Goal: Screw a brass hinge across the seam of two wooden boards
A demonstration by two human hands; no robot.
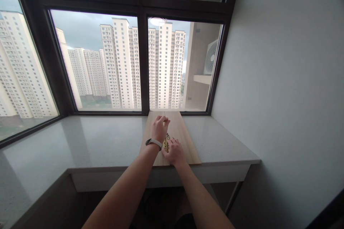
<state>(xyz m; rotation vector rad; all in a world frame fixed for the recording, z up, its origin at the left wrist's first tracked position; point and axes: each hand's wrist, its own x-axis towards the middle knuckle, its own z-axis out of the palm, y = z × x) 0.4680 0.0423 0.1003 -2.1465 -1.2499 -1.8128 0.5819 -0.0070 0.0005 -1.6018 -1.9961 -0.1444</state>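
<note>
Both my hands rest over a wooden board lying on a white window-sill counter. My left hand, with a dark band on its wrist, is closed in a pinch around a thin needle-like stick that points upward. My right hand is closed on a small yellowish patterned object, pressing it against the board. The object is mostly hidden between the two hands and is too small to name.
The white counter runs along a large dark-framed window and ends at a white wall on the right. Its front edge drops off towards me, with a dark space under the desk.
</note>
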